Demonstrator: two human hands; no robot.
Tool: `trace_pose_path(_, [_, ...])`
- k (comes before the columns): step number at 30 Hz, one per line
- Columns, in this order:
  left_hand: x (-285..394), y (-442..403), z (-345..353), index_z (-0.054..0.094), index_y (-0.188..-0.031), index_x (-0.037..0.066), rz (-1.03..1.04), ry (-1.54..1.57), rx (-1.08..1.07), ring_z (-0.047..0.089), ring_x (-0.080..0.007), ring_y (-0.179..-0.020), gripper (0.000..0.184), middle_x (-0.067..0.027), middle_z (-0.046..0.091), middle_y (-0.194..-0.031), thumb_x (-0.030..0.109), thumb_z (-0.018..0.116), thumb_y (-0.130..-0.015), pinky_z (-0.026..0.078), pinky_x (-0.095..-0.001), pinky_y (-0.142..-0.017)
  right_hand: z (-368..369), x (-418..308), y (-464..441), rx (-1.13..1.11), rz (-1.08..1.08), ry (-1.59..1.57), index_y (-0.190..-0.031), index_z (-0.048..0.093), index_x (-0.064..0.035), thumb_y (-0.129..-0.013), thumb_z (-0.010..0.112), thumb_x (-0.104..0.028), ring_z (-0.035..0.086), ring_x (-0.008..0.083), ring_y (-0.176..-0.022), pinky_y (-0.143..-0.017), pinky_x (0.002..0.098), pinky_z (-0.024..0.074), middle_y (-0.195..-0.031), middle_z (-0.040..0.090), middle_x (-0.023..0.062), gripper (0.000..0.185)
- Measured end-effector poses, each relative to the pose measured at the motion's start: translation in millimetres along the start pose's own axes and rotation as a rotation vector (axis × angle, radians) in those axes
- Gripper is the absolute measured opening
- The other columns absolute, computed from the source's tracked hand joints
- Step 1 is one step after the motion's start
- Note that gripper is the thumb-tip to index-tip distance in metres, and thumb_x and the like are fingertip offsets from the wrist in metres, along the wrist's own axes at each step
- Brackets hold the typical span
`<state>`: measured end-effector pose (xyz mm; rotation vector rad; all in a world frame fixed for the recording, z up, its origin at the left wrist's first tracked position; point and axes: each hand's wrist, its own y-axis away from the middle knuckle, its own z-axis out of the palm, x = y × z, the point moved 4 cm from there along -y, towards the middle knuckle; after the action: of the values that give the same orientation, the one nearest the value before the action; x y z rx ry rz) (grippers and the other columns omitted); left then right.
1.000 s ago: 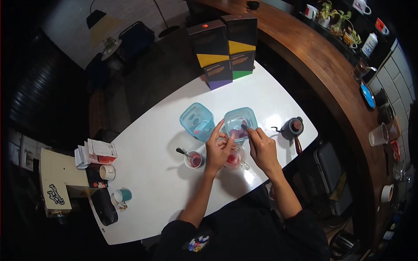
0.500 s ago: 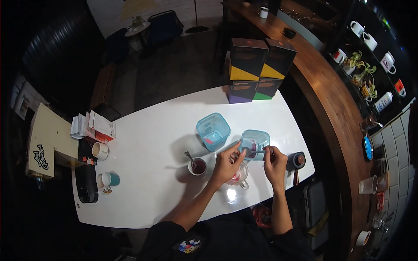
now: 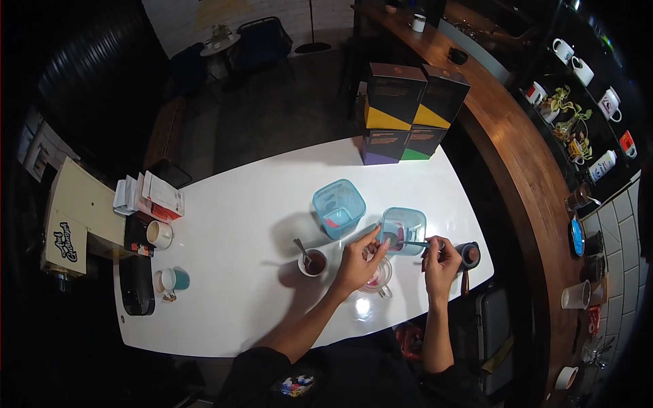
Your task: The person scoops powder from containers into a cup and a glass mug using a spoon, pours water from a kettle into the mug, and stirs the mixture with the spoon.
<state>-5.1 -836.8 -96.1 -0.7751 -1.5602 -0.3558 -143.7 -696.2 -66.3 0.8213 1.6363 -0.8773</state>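
Right hand (image 3: 443, 266) pinches the spoon (image 3: 413, 243) at three o'clock, the half-curled left hand (image 3: 355, 264) at nine, its grip unclear, seemingly steadying it by the blue tub (image 3: 412, 220).

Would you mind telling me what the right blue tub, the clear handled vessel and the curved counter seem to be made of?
Right blue tub: probably plastic, tinted and translucent with a soft sheen.
Clear handled vessel: glass or clear plastic, shiny and see-through.
Curved counter: apparently varnished wood, from its grain and highlights.
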Motion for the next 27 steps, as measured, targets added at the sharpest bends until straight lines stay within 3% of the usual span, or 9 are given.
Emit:
trace_pose_path(10, [-5, -1, 1, 0.061, -0.133, -0.005, 0.057, -0.032, 0.015, 0.060, -0.0100, -0.069, 0.046, -0.0078, 0.068, -0.079, 0.011, 0.073, -0.091, 0.044, -0.0264, -0.059, -19, 2, 2, 0.094, -0.019, -0.235, -0.100, 0.065, 0.0050, -0.105, 0.054, -0.010, 0.048, 0.0048, -0.046, -0.041, 0.0207, 0.0357, -0.064, 0.057, 0.0028, 0.020])
trace_pose_path(18, [-8, -2, 1, 0.060, -0.134, -0.004, 0.039, -0.016, -0.002, 0.061, -0.0098, -0.071, 0.047, -0.0065, 0.068, -0.081, 0.013, 0.072, -0.092, 0.044, -0.0261, -0.060, -30, 6, 2, 0.171, -0.001, -0.348, -0.100, 0.064, 0.0019, -0.106, 0.051, -0.016, 0.046, 0.0067, -0.042, -0.036, 0.0205, 0.0263, -0.063, 0.056, 0.0027, 0.023])
trace_pose_path(27, [-7, -1, -2, 0.058, -0.137, -0.003, -0.011, 0.007, -0.030, 0.060, -0.0100, -0.079, 0.048, -0.0050, 0.067, -0.086, 0.017, 0.071, -0.095, 0.046, -0.0260, -0.067, -44, 8, 2, 0.200, -0.022, -0.445, -0.101, 0.064, 0.0022, -0.106, 0.050, -0.016, 0.048, 0.0090, -0.041, -0.034, 0.0206, 0.0271, -0.067, 0.057, 0.0043, 0.023])
